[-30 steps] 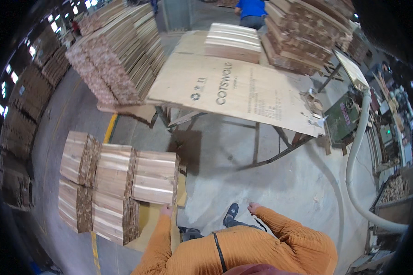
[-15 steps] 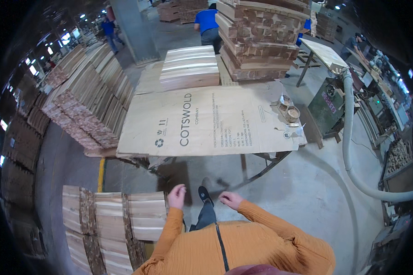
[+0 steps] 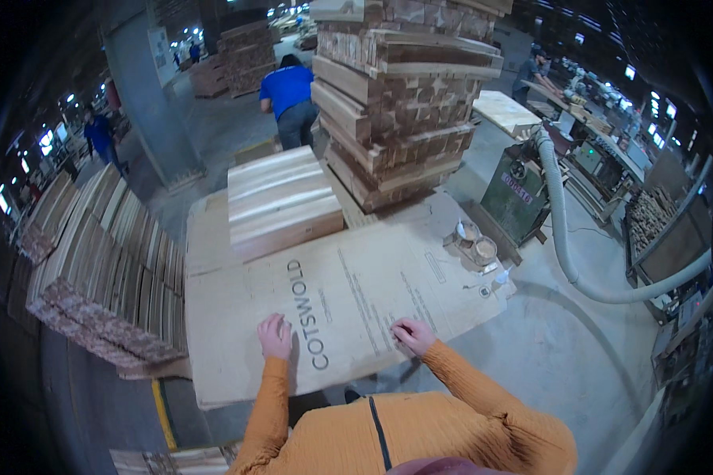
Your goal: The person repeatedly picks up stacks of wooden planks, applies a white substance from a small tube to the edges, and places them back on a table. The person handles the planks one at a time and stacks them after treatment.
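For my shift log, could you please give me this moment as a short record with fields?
left hand: empty, flat on the cardboard sheet
right hand: empty, fingers curled, resting on the same sheet
on the sheet: stack of pale boards at the far side; small round tubs at its right edge
behind: tall wood stack; green machine with grey hose
others: person in blue beyond the table

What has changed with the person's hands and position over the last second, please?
The person turned from the low stack of boards on the floor and stepped up to the cardboard-covered table. The left hand, which was at that stack, and the right hand, which hung free, now both rest on the cardboard, empty. The pile of boards and small containers on the table stayed put.
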A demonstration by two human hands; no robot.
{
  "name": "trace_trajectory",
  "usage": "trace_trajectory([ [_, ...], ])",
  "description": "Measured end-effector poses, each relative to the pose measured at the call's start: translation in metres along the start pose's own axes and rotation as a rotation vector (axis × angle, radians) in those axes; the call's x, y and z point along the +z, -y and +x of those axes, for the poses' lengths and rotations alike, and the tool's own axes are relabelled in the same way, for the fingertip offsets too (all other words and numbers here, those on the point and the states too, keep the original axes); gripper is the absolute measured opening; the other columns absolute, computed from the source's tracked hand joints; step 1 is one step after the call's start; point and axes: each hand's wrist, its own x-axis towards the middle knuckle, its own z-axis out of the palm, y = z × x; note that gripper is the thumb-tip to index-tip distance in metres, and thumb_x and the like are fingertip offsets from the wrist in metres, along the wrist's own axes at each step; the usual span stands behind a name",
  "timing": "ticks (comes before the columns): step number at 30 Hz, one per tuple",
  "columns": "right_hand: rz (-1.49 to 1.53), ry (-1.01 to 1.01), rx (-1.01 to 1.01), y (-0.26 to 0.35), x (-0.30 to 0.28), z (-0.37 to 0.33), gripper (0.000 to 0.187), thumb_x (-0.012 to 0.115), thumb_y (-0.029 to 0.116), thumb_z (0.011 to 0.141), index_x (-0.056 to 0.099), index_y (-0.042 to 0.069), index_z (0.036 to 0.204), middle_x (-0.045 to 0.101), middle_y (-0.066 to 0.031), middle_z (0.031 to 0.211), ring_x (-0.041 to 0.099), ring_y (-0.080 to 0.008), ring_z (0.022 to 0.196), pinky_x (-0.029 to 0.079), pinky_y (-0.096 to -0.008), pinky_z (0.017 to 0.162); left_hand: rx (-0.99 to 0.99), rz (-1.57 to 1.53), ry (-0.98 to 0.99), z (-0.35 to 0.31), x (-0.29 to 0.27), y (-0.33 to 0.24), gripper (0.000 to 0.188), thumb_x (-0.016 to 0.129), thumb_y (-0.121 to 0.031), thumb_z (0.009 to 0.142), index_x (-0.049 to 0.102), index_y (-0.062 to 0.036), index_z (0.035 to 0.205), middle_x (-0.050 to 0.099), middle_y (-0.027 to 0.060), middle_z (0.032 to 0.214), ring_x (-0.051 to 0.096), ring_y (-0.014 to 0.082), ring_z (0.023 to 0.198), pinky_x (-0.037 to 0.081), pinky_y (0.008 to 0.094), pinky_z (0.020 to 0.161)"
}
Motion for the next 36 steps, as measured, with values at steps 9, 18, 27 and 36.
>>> trace_trajectory([
  [9, 0.449, -0.551, -0.271, 0.138, -0.216, 0.150, 0.013, 0.053, 0.021, 0.087, 0.051, 0.009, 0.082, 0.055, -0.0022, 0.062, 0.050, -0.0105, 0.051, 0.039, -0.0216, 0.044, -0.278, -0.528, 0.046, 0.127, -0.003, 0.010, 0.028, 0.054, -0.019, 0.086, 0.057, -0.0031, 0.109, 0.056, 0.0076, 0.104, 0.054, 0.0138, 0.087, 0.047, 0.0281, 0.073],
  [18, 0.785, -0.565, -0.434, 0.295, -0.428, 0.289, 0.057, 0.057, 0.036, 0.083, 0.036, 0.005, 0.125, 0.036, -0.0145, 0.126, 0.049, -0.0290, 0.094, 0.048, -0.0466, 0.072, -0.129, -0.888, 0.161, 0.338, -0.106, -0.258, 0.054, 0.050, -0.046, 0.084, 0.040, -0.0170, 0.129, 0.039, 0.0061, 0.124, 0.045, 0.0201, 0.097, 0.047, 0.0384, 0.074],
  [27, 0.780, -0.359, -0.370, 0.363, -0.528, 0.393, 0.055, 0.049, 0.057, 0.079, 0.047, 0.013, 0.112, 0.050, -0.0132, 0.105, 0.049, -0.0331, 0.094, 0.043, -0.0541, 0.079, -0.118, -0.630, 0.080, 0.485, -0.077, -0.462, 0.068, 0.048, -0.062, 0.077, 0.041, -0.0151, 0.126, 0.038, 0.0088, 0.120, 0.044, 0.0238, 0.098, 0.046, 0.0442, 0.077],
  [36, 0.774, -0.241, -0.478, 0.382, -0.525, 0.417, 0.058, 0.046, 0.060, 0.079, 0.053, 0.010, 0.108, 0.056, -0.0131, 0.090, 0.054, -0.0325, 0.088, 0.043, -0.0514, 0.078, -0.032, -0.330, -0.236, 0.530, -0.018, -0.528, 0.068, 0.049, -0.060, 0.078, 0.041, -0.0123, 0.126, 0.040, 0.0097, 0.119, 0.044, 0.0253, 0.101, 0.044, 0.0438, 0.081],
])
